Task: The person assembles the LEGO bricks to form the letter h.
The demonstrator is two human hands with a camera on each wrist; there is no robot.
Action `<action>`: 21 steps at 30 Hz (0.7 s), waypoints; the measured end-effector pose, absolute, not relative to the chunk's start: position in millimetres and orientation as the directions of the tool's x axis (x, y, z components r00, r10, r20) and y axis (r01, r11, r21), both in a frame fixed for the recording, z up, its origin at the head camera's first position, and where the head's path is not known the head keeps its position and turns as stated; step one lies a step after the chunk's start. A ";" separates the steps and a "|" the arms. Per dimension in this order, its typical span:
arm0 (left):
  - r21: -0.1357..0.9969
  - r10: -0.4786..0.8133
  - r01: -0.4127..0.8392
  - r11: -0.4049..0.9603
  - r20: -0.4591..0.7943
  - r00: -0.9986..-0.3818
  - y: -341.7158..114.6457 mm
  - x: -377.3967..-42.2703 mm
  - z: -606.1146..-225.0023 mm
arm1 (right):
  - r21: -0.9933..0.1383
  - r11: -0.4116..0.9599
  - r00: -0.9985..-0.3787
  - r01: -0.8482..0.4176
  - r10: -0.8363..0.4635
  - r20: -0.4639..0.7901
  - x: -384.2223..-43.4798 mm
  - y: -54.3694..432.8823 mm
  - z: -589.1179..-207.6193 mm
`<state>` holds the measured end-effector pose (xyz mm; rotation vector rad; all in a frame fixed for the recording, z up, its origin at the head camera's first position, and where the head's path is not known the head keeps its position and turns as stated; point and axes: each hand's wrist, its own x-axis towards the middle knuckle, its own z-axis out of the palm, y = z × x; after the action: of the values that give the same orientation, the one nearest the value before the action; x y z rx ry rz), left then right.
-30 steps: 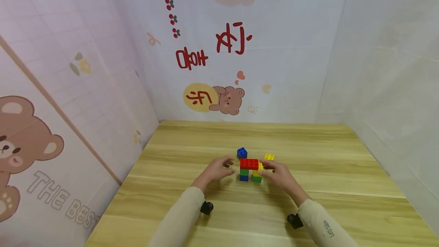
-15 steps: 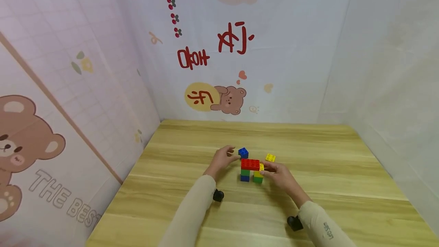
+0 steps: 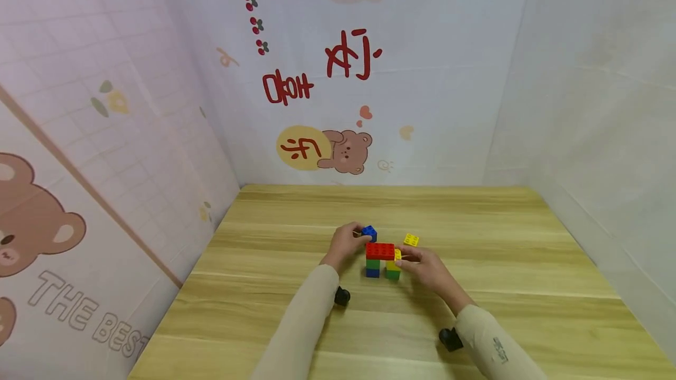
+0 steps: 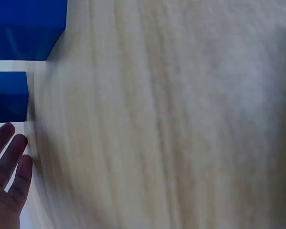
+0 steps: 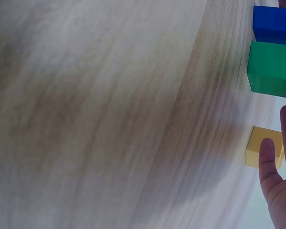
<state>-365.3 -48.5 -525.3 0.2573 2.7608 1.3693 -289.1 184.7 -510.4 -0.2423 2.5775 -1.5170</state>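
Two short stacks of toy building bricks stand in the head view, with a red brick (image 3: 380, 251) across their tops. The left stack shows a green brick (image 3: 372, 264) over a blue one; the right has yellow over a green brick (image 3: 393, 274). My right hand (image 3: 430, 270) pinches a yellow brick (image 3: 398, 254) at the top right, thumb in front and fingers behind. Behind the red brick, my left hand (image 3: 348, 243) grips a loose blue brick (image 3: 369, 233) between thumb and fingers. In the left wrist view the other fingers (image 4: 23, 179) extend beside that blue brick (image 4: 9, 98).
A loose yellow brick (image 3: 411, 240) lies on the wooden table (image 3: 475, 309), behind the right hand. Printed cloth walls (image 3: 449, 75) enclose the table at the back and sides. Black wrist cameras sit under both sleeves (image 3: 303, 309).
My left hand has moved away and to the right, from beside the left stack to the loose blue brick, and closed on it. The right hand stays at the right stack.
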 end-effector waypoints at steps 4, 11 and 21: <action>0.806 0.171 0.130 0.578 0.036 -0.985 -53.7 -364.5 -523.9 | -0.869 0.488 -0.977 -0.078 -0.212 -0.031 -289.0 183.3 -508.5; 0.817 0.175 0.128 0.562 0.034 -0.984 -69.4 -365.4 -514.8 | -0.866 0.489 -0.973 -0.103 -0.231 -0.014 -288.7 185.5 -508.6; 0.836 0.186 0.156 0.527 0.066 -0.980 -98.4 -355.6 -490.1 | -0.865 0.493 -0.975 -0.096 -0.223 -0.019 -287.5 186.0 -508.6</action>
<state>-355.6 -98.4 -490.1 0.3042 2.7176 1.4829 -287.5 186.0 -508.6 -0.2795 2.6019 -1.4947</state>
